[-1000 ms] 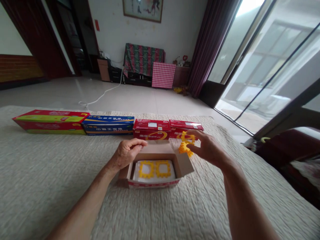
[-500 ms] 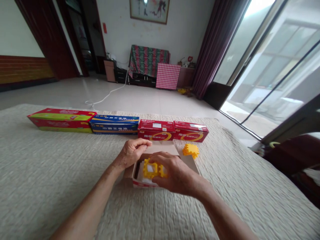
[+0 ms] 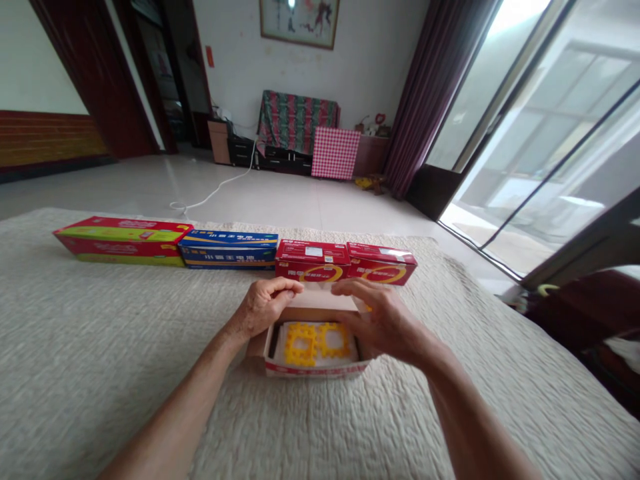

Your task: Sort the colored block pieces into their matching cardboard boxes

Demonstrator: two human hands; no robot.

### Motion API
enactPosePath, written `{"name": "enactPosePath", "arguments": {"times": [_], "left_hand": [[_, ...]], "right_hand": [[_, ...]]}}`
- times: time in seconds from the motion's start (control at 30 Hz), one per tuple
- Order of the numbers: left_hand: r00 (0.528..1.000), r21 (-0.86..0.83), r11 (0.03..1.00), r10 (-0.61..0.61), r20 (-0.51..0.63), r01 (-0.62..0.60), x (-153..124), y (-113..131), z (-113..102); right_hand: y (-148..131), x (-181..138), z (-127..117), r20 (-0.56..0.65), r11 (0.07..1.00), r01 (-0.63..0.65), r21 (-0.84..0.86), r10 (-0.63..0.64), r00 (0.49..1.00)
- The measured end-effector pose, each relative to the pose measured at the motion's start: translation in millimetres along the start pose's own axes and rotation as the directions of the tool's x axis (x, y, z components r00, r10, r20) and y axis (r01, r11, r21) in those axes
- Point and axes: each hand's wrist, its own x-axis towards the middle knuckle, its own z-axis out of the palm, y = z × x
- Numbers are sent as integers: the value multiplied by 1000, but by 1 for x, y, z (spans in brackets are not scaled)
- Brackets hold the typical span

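Observation:
An opened cardboard box (image 3: 315, 368) with a red-and-white front sits on the quilted cover in front of me. Inside lie two yellow notched frame-shaped pieces (image 3: 301, 345), side by side on a whitish layer. My left hand (image 3: 267, 305) is closed, thumb against fingers, at the left of the box's raised lid (image 3: 320, 298), pinching its edge. Over the box's right end hovers my right hand (image 3: 383, 320), thumb and fingers apart and nothing between them. Its fingertips come close to the lid's right side; whether they touch it I cannot tell.
Beyond the box stands a row of closed boxes: a long red-and-green box (image 3: 125, 241), a blue box (image 3: 229, 250) and two red boxes (image 3: 313, 257). They rest on the quilted cover (image 3: 150, 320). A white cable (image 3: 215, 187) runs over the floor behind.
My right hand has let go of the yellow pieces in the box and moved up and right, now partly covering the yellow stack outside. My left hand has stayed put.

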Motion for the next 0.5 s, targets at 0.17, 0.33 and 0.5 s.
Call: {"name": "enactPosePath", "arguments": {"times": [0.17, 0.33, 0.5], "left_hand": [[1000, 8, 1000, 4, -8, -4, 1, -1, 1], [1000, 40, 999, 22, -9, -22, 0, -4, 1], [1000, 38, 999, 20, -12, -20, -1, -4, 1]], "right_hand": [[67, -15, -26, 5, 973, -138, -187, 142, 990], [105, -28, -27, 90, 942, -246, -228, 272, 958], [112, -27, -17, 96, 940, -227, -255, 258, 961]]}}
